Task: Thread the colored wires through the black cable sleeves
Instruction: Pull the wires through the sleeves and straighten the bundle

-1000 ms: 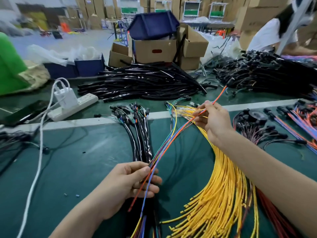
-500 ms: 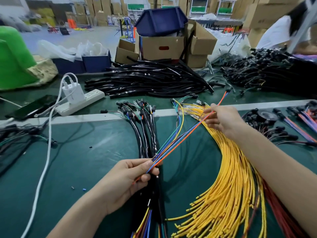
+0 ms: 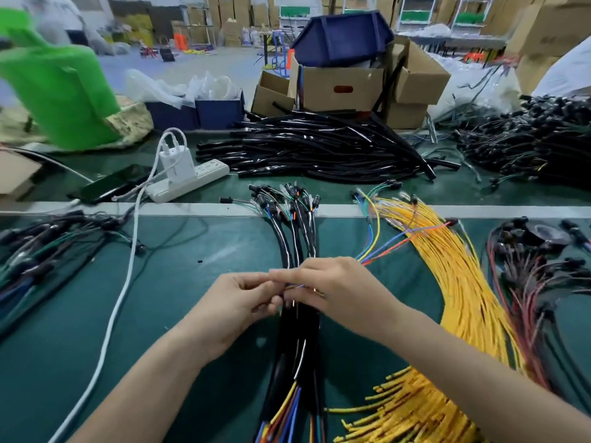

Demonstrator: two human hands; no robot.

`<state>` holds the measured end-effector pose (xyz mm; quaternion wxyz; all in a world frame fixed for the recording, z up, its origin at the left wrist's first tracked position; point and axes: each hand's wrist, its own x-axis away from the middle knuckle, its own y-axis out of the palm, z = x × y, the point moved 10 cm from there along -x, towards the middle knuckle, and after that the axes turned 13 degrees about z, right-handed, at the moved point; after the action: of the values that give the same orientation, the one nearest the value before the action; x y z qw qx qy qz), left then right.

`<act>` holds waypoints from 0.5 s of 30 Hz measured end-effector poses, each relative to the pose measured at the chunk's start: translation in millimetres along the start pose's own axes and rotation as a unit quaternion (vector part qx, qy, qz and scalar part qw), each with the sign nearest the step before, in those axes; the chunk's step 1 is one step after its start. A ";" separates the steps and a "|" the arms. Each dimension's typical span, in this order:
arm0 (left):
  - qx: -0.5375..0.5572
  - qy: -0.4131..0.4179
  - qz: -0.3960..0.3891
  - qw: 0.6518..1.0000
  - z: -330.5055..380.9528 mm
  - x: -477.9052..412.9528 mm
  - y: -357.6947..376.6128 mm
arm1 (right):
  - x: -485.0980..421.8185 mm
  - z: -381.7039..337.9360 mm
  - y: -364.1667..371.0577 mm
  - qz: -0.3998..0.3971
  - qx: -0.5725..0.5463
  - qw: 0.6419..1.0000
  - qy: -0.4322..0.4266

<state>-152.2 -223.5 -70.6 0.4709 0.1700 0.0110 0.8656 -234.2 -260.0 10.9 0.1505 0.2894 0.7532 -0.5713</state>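
Single head-worn wide-angle view, facing forward and down, close above left hand (image 3: 230, 310) and right hand (image 3: 347, 297)

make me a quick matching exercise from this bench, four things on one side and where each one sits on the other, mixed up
Things:
1 power strip
2 blue bin
3 yellow wires
4 black sleeve pile

Places:
a fanned out to the right of the right hand
b upside down on a cardboard box
c heaped in front of that box
d left of the sleeves, with a white charger plugged in

Pairs: 1-d, 2-b, 3-a, 4-c
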 end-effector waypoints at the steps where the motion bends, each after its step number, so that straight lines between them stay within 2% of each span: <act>1: 0.016 -0.001 0.018 1.000 1.1 -1.6 -4.3 | -0.8 -0.6 -0.1 0.032 -0.021 0.999 -0.002; 5: 0.130 0.013 0.123 0.984 3.8 -7.1 -26.2 | 7.1 10.9 -7.2 0.164 -0.065 0.984 0.040; 7: 0.208 0.001 0.147 0.967 2.8 -8.7 -30.8 | 11.4 22.2 -14.1 0.205 -0.084 0.972 0.075; 11: 0.300 -0.050 0.117 0.945 -2.3 -10.0 -21.3 | 12.8 26.4 -21.7 0.244 -0.113 0.959 0.086; 15: 0.335 -0.112 0.075 0.933 -8.1 -9.0 -12.1 | 14.6 26.3 -29.1 0.270 -0.160 0.945 0.091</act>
<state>-140.3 -223.0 -82.9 0.3189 0.4139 0.2344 0.8198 -266.2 -286.4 17.3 0.2743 0.5043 0.7392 -0.3522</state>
